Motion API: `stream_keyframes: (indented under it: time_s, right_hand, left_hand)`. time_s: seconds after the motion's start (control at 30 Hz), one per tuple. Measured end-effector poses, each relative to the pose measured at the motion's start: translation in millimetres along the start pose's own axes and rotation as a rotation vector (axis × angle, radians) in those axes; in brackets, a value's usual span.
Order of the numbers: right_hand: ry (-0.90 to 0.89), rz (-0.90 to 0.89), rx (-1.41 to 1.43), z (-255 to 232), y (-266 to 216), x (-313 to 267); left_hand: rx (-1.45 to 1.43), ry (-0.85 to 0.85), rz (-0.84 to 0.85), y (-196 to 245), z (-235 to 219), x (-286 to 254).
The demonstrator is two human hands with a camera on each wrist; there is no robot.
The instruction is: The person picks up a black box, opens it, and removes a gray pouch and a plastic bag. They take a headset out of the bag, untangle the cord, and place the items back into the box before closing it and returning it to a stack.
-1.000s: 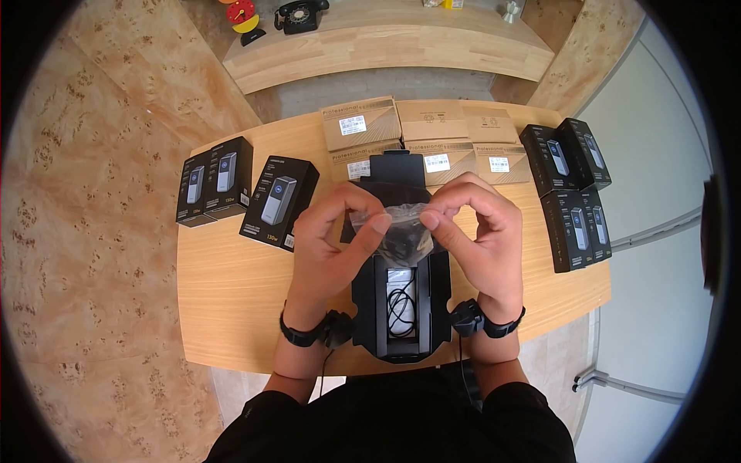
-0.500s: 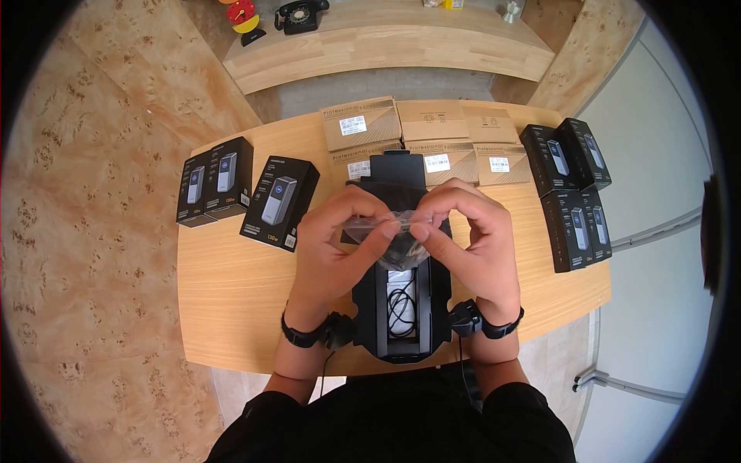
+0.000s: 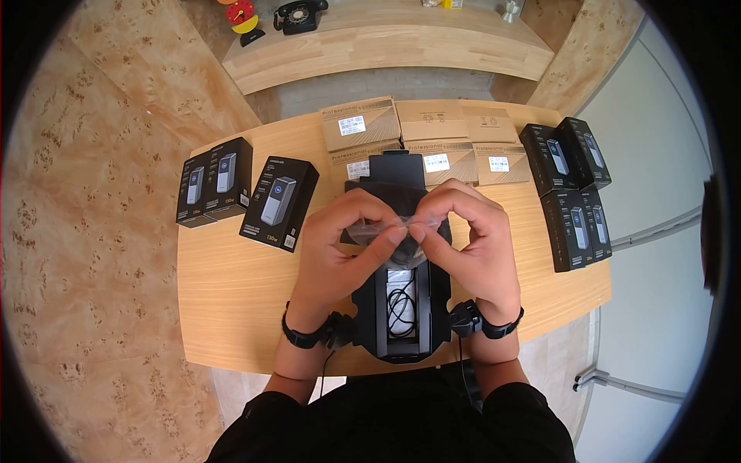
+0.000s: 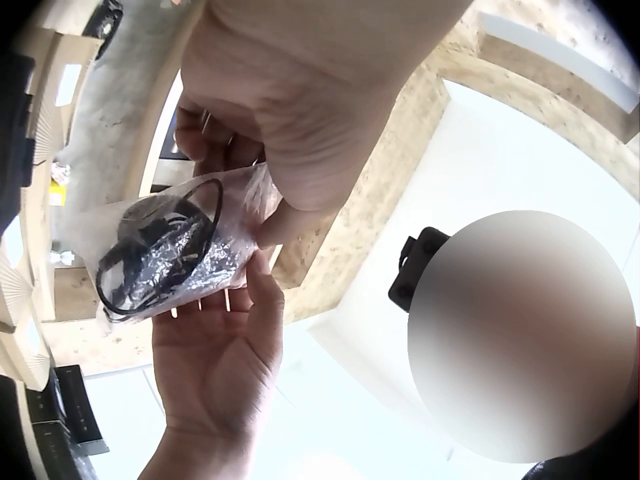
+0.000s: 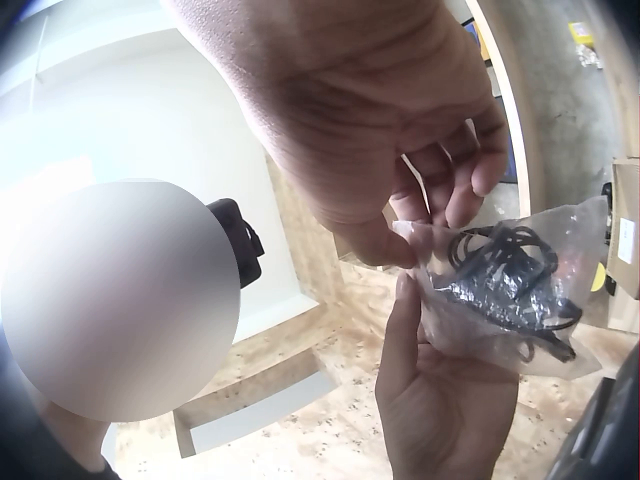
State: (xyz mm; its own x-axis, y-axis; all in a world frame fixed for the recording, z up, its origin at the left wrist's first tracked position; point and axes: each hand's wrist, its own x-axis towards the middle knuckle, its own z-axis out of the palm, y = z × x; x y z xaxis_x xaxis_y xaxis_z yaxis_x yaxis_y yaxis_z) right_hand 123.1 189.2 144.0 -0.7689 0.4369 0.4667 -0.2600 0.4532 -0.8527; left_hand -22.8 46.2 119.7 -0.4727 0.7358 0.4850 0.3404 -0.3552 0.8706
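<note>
A clear plastic bag (image 3: pixel 403 260) with a coiled black cable (image 4: pixel 160 255) inside hangs from both hands above an open black box. My left hand (image 3: pixel 343 243) pinches one side of the bag's top edge between thumb and forefinger. Right beside it, the thumb and forefinger of my right hand (image 3: pixel 471 243) pinch the same edge, the two thumb tips nearly meeting. In the right wrist view the bag (image 5: pixel 500 290) bulges away from the fingers. The open black box (image 3: pixel 380 316) lies below, a thin black cable (image 3: pixel 400 309) looped on something white in its tray.
Printed black boxes stand at the left (image 3: pixel 279 204) and the right (image 3: pixel 573 228) of the wooden table (image 3: pixel 231 301). Several brown cardboard boxes (image 3: pixel 360 127) are stacked at the back. Behind them runs a wooden shelf with a black telephone (image 3: pixel 299 15).
Both hands have come closer together along the bag's top edge, which was stretched wider before. The bag is now more gathered between the thumbs. The boxes have not moved.
</note>
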Motion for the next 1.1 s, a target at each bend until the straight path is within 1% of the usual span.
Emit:
stream_keyframes:
  time_s: [0.1, 0.3, 0.5, 0.6, 0.7, 0.8, 0.9, 0.97, 1.1]
  right_hand:
    - [-0.002, -0.005, -0.011, -0.3, 0.3, 0.1]
    - [-0.002, -0.003, 0.001, -1.0, -1.4, 0.5]
    - [0.026, -0.013, 0.021, -4.7, 0.2, 0.0]
    - [0.034, -0.002, 0.007, -4.9, -0.9, -1.0]
    - [0.043, -0.018, -0.016, -5.4, -0.8, -0.7]
    - [0.084, -0.023, -0.022, -5.7, 0.0, -0.2]
    - [0.143, -0.006, -0.017, -7.5, 3.7, -0.3]
    - [0.167, 0.002, 0.001, -9.5, 5.4, -0.5]
    - [0.157, 0.010, 0.004, -10.0, 4.4, -0.4]
  left_hand:
    - [-0.002, -0.007, -0.019, 0.5, 1.0, -0.2]
    - [0.042, 0.022, 0.042, -1.2, -0.4, 0.9]
    - [0.064, 0.044, 0.065, 0.3, -3.0, -0.4]
    - [0.088, 0.043, 0.043, 1.0, -4.9, -2.2]
    - [0.123, 0.038, 0.071, 1.0, -6.3, -2.4]
    - [0.096, 0.040, 0.111, -0.3, -4.1, 2.3]
    - [0.076, 0.076, 0.035, 2.6, -5.4, 3.1]
    - [0.062, 0.112, 0.016, -4.4, -8.3, 1.8]
    - [0.002, 0.126, -0.008, -5.6, -9.9, 0.2]
